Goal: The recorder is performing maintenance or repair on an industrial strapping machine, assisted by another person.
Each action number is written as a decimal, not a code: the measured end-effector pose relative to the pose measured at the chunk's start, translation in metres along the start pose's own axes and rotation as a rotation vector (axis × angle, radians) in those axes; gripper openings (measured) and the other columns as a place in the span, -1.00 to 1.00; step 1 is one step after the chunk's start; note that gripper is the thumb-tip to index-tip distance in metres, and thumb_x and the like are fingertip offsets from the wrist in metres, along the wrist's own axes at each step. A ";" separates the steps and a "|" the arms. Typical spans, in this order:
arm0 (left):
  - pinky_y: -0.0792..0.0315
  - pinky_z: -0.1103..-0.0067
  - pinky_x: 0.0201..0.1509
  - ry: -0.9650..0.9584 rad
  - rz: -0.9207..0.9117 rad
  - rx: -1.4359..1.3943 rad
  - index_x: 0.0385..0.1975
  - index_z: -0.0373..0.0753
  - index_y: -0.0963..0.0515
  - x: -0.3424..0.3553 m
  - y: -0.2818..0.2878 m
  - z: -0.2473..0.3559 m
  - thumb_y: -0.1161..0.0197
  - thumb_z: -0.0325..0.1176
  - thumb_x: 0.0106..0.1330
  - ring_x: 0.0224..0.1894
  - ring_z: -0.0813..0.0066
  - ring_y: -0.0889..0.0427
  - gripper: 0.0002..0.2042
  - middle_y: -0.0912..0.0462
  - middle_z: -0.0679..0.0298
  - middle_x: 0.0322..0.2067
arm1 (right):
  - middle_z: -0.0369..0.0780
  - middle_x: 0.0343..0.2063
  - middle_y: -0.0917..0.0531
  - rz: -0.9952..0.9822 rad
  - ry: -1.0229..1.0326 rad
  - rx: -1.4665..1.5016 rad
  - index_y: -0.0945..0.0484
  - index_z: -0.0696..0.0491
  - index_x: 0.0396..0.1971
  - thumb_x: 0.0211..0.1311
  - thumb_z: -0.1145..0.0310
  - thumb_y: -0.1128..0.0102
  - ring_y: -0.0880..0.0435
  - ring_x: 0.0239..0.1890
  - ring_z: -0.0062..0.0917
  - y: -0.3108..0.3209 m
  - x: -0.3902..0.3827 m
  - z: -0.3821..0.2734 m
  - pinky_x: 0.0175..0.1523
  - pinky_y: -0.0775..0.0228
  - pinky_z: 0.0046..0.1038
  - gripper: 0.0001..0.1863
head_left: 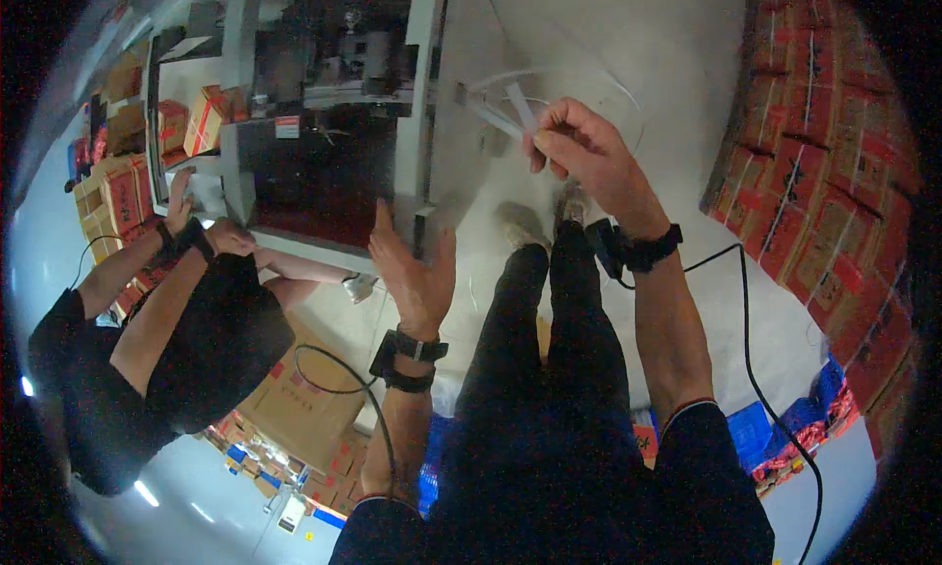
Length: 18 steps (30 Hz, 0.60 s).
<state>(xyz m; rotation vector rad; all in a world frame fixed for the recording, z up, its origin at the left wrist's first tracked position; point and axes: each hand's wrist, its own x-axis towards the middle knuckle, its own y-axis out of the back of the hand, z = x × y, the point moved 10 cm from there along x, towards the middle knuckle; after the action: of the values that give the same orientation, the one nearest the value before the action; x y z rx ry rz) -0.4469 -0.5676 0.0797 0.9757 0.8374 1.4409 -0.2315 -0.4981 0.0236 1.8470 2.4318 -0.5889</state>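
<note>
My right hand (pixel 589 151) is closed in a pinch on a thin white strap (pixel 518 102), held above the floor to the right of the machine. One flat end sticks up from the fingers, and another length runs left toward the machine's side. At the near right corner of the grey-framed machine (pixel 424 104) with a dark top, my left hand (pixel 417 276) has its fingers spread and holds nothing. Whether it touches the frame I cannot tell.
A co-worker (pixel 177 339) in black sits or crouches at the left, hands by the machine's far-left end. Red and brown cartons (pixel 814 173) are stacked along the right. A large carton (pixel 304 398) stands behind the co-worker. Blue crates (pixel 751 436) are at lower right.
</note>
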 end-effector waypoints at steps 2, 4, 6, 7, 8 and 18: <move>-0.25 0.24 0.03 -0.004 0.060 -0.033 0.12 -0.42 -0.20 0.008 0.007 0.005 -0.30 -0.36 0.03 -0.06 -0.01 -0.36 -0.35 -0.39 -0.07 -0.08 | -0.31 -0.43 -0.54 0.015 0.082 -0.024 -0.40 0.06 -0.34 0.24 0.44 0.01 -0.48 -0.42 -0.71 -0.004 -0.006 -0.012 -0.30 -0.32 -0.65 -0.95; -0.28 0.32 0.04 0.021 0.052 -0.220 0.11 -0.39 -0.24 0.016 0.012 0.012 -0.29 -0.41 0.06 -0.03 0.10 -0.38 -0.41 -0.40 -0.02 -0.06 | -0.31 -0.43 -0.54 0.024 -0.008 -0.056 -0.41 0.08 -0.33 0.22 0.44 -0.02 -0.47 -0.43 -0.72 -0.011 -0.011 -0.011 -0.31 -0.33 -0.65 -0.94; -0.32 0.43 0.01 0.084 0.020 -0.495 0.08 -0.35 -0.31 0.024 0.013 0.026 -0.24 -0.40 0.13 -0.06 0.25 -0.43 -0.51 -0.45 0.07 -0.09 | -0.32 -0.43 -0.54 0.036 -0.083 -0.080 -0.41 0.08 -0.34 0.22 0.44 -0.04 -0.46 -0.45 -0.73 -0.017 -0.020 -0.012 -0.33 -0.33 -0.66 -0.93; -0.35 0.49 -0.02 0.136 0.009 -0.664 0.06 -0.32 -0.35 0.029 0.012 0.033 -0.20 -0.38 0.18 -0.10 0.35 -0.45 -0.57 -0.49 0.14 -0.12 | -0.32 -0.44 -0.54 0.027 -0.101 -0.085 -0.42 0.08 -0.34 0.21 0.43 -0.04 -0.45 -0.47 -0.74 -0.024 -0.021 -0.013 -0.34 -0.32 -0.67 -0.93; -0.37 0.55 -0.06 0.181 -0.009 -0.841 0.03 -0.30 -0.39 0.035 0.008 0.040 -0.17 -0.35 0.23 -0.14 0.45 -0.48 -0.63 -0.53 0.21 -0.16 | -0.33 -0.45 -0.53 0.028 -0.119 -0.093 -0.42 0.09 -0.35 0.21 0.42 -0.05 -0.45 -0.48 -0.75 -0.026 -0.023 -0.013 -0.36 -0.32 -0.67 -0.93; -0.36 0.68 -0.23 0.460 -0.125 -1.353 -0.37 -0.31 -0.57 0.028 -0.011 0.027 -0.10 -0.42 0.30 -0.39 0.67 -0.49 -0.87 -0.59 0.37 -0.45 | -0.40 -0.56 -0.46 0.011 -0.098 -0.288 -0.49 0.10 -0.36 0.19 0.41 -0.11 -0.37 -0.53 -0.80 -0.036 -0.061 -0.010 -0.42 -0.24 -0.68 -0.91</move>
<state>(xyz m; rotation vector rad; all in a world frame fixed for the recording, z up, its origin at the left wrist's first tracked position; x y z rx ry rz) -0.4180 -0.5401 0.0836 -0.4305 0.0731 1.6804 -0.2455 -0.5588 0.0583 1.6747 2.2997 -0.2998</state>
